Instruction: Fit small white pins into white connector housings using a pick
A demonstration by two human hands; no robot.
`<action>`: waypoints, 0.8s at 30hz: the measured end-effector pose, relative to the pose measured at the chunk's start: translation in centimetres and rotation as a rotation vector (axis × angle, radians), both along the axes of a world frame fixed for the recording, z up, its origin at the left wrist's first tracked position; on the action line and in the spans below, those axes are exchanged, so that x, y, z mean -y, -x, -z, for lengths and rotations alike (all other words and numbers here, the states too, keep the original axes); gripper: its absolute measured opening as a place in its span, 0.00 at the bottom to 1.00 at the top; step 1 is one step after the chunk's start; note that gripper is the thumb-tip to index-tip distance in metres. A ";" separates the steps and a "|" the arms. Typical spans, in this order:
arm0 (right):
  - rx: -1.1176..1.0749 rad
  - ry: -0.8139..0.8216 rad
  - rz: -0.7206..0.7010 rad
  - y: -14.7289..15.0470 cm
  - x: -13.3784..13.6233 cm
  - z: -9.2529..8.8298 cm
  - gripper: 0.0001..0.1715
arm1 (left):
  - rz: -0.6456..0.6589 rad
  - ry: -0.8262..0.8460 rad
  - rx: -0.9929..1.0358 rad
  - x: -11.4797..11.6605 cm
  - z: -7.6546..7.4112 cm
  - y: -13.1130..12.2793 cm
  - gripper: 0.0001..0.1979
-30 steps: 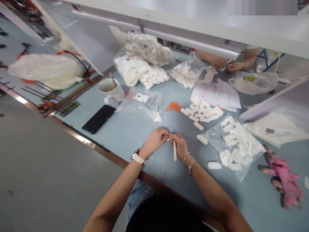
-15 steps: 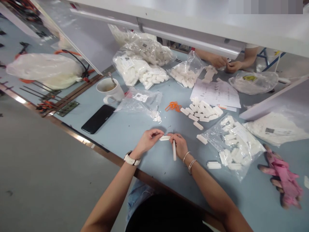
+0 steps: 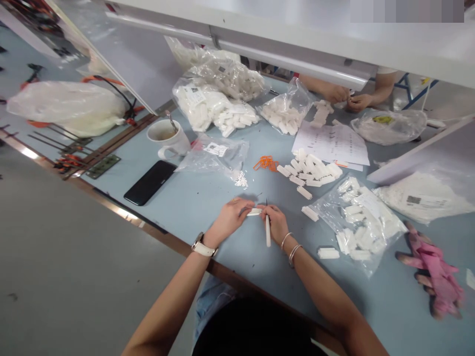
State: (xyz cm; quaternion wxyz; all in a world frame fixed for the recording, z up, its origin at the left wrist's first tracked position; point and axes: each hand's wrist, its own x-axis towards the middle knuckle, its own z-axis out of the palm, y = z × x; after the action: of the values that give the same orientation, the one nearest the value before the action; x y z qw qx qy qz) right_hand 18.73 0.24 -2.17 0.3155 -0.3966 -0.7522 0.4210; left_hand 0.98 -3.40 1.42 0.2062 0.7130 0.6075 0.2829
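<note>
Between my hands is a small white plastic connector housing (image 3: 254, 211) with rows of holes on its upper face. My left hand (image 3: 234, 216) is closed at its left end, fingertips pinched together at the housing. My right hand (image 3: 275, 221) touches the right end and also holds a slim white-handled tool (image 3: 267, 232) with a thin dark tip pointing away from me. Just beyond my hands lies a heap of tiny white pieces (image 3: 241, 180). Several orange plastic parts (image 3: 265, 163) and a pile of similar white housings (image 3: 309, 169) sit farther back.
A clear bag of housings (image 3: 365, 217) and pink gloves (image 3: 434, 272) lie to the right. On the left are a black phone (image 3: 150, 183) and a mug (image 3: 168, 138) with a spoon. Filled bags (image 3: 218, 99) stand behind. Across the table are another person's hands (image 3: 349, 98).
My left hand has turned a little and shifted right, its fingers curling more over the housing's left end. My right hand and the tool have hardly moved.
</note>
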 end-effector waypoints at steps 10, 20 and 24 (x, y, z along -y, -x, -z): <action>-0.004 -0.033 0.007 0.1 0.0 0.1 0.12 | 0.123 -0.013 -0.353 0.3 -1.7 -1.3 0.11; -0.018 -0.018 -0.001 0.0 0.1 0.0 0.12 | -0.155 0.305 0.334 -0.7 -0.2 0.6 0.08; -0.015 -0.019 -0.014 0.0 0.1 -0.2 0.12 | -0.188 0.334 0.430 -1.0 0.4 0.4 0.10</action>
State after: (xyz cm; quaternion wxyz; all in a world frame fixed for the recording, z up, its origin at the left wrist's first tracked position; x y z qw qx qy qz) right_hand 18.76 0.11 -1.97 0.3221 -0.3852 -0.7564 0.4192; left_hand 0.56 -2.37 0.99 0.4179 0.5333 0.6515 0.3415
